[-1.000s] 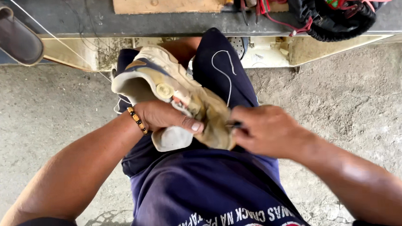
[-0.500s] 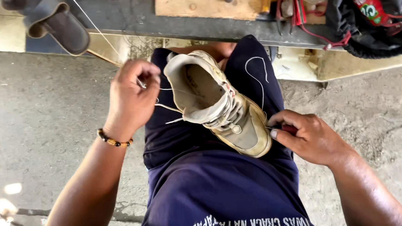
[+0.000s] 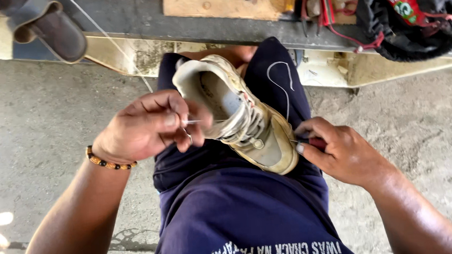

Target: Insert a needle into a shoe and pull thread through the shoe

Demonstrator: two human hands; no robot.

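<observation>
A red-labelled package (image 3: 405,3) is lying inside the black bag (image 3: 414,37) at upper right on the dark bench (image 3: 140,14), beside a bare wooden board (image 3: 213,1). The left hand (image 3: 147,127) is pinching a needle (image 3: 190,122) with thin thread (image 3: 111,42), fingers narrowly closed. The right hand (image 3: 342,151) is gripping a dark-handled tool (image 3: 315,142) at the toe. The worn beige shoe (image 3: 238,116) is lying across the lap, between both hands, opening facing up.
</observation>
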